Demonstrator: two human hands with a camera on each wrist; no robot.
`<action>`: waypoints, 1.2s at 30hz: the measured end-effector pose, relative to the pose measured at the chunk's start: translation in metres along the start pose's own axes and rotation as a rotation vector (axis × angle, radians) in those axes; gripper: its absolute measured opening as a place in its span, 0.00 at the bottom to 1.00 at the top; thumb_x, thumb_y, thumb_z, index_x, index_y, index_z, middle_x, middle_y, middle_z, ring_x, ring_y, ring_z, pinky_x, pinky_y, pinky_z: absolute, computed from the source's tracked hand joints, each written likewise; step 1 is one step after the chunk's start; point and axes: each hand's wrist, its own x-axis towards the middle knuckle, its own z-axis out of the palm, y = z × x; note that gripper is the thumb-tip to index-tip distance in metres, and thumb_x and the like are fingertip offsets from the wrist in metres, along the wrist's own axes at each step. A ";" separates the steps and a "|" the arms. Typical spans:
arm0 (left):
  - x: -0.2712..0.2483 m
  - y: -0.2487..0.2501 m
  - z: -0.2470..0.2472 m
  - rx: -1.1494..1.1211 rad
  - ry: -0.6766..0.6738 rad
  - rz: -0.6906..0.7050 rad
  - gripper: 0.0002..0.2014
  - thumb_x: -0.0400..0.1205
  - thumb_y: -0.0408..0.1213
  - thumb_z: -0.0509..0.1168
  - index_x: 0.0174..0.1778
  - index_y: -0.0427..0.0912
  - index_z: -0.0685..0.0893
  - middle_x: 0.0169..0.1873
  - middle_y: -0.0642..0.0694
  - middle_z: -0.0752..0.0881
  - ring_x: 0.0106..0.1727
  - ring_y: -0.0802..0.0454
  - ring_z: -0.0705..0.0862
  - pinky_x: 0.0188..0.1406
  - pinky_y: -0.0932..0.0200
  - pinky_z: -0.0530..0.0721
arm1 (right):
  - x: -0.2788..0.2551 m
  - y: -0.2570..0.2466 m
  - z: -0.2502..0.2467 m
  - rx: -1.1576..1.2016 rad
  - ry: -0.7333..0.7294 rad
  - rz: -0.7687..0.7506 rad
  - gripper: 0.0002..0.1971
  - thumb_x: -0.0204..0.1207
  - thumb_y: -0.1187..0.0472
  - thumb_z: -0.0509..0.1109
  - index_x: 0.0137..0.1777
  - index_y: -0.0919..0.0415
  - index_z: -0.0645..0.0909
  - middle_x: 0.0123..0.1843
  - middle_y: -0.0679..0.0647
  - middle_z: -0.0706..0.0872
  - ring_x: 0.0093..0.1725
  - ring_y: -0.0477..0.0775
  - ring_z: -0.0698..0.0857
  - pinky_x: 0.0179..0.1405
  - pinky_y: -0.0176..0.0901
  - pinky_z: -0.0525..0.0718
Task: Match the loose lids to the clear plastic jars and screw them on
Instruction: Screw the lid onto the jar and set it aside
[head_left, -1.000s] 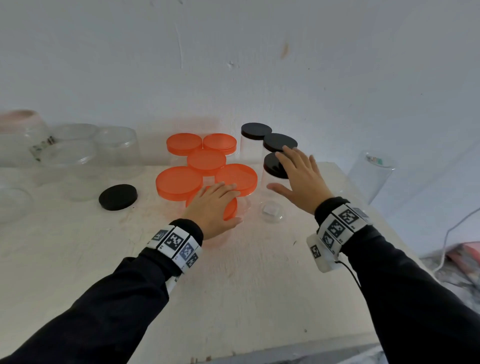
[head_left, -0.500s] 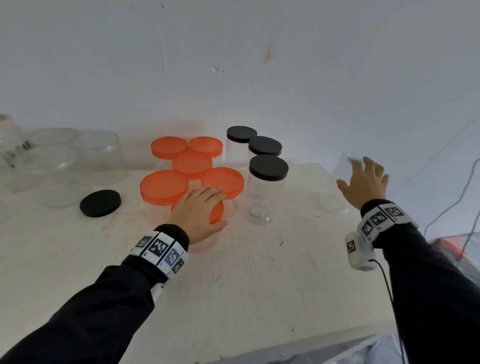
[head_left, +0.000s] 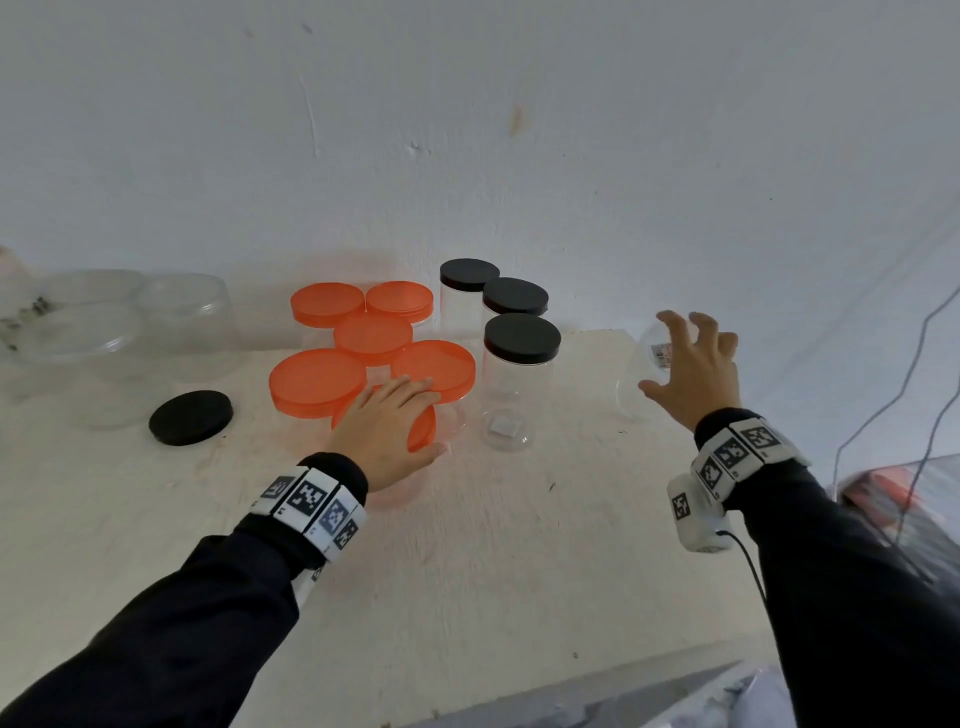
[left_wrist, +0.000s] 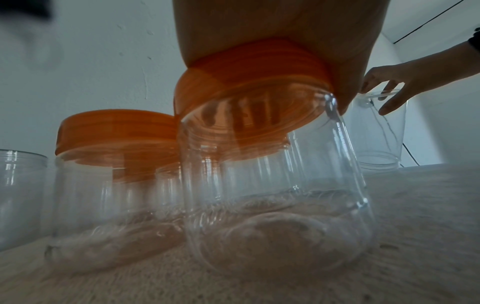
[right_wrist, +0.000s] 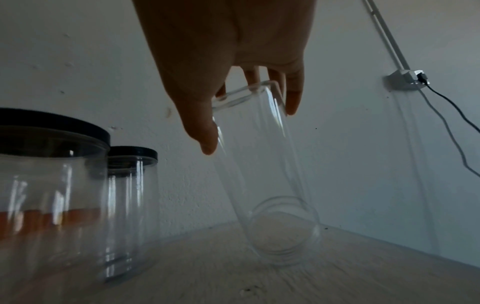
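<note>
My left hand (head_left: 395, 415) lies flat, fingers straight, on the orange lid (head_left: 423, 434) of the nearest clear jar (left_wrist: 272, 205), which looks tilted in the left wrist view. My right hand (head_left: 691, 369) is at the table's right edge. Its thumb and curled fingers close round the rim of a tall lidless clear jar (head_left: 636, 384), which leans in the right wrist view (right_wrist: 267, 185). A loose black lid (head_left: 190, 417) lies flat on the table at the left, away from both hands.
Several orange-lidded jars (head_left: 317, 382) cluster behind my left hand. Three black-lidded jars (head_left: 522, 338) stand beside them. Lidless clear jars (head_left: 182, 322) sit at the back left. A cable (head_left: 883, 364) and a wall socket (right_wrist: 405, 79) are past the table's right edge.
My right hand left the black-lidded jar and swung right to the lidless jar at the table's edge. My left hand stayed on the orange lid.
</note>
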 end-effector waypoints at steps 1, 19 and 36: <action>0.000 0.000 0.000 0.000 -0.001 0.000 0.32 0.80 0.59 0.57 0.78 0.52 0.59 0.81 0.56 0.55 0.81 0.54 0.49 0.80 0.47 0.48 | -0.001 -0.002 -0.002 -0.023 -0.019 -0.018 0.40 0.65 0.60 0.79 0.76 0.54 0.63 0.74 0.65 0.61 0.68 0.71 0.64 0.54 0.64 0.81; -0.039 -0.035 -0.027 -0.683 0.377 0.064 0.26 0.72 0.61 0.58 0.65 0.54 0.74 0.63 0.57 0.77 0.63 0.69 0.74 0.61 0.78 0.66 | -0.015 -0.084 -0.053 0.349 0.636 -0.405 0.38 0.56 0.69 0.81 0.60 0.54 0.61 0.68 0.64 0.58 0.67 0.66 0.68 0.39 0.55 0.83; -0.086 -0.207 -0.033 -0.278 0.056 -0.327 0.22 0.79 0.38 0.67 0.69 0.38 0.74 0.68 0.42 0.75 0.69 0.46 0.70 0.69 0.58 0.67 | -0.077 -0.281 -0.032 0.744 0.010 -0.406 0.35 0.62 0.55 0.81 0.63 0.64 0.67 0.59 0.48 0.70 0.55 0.39 0.68 0.48 0.10 0.63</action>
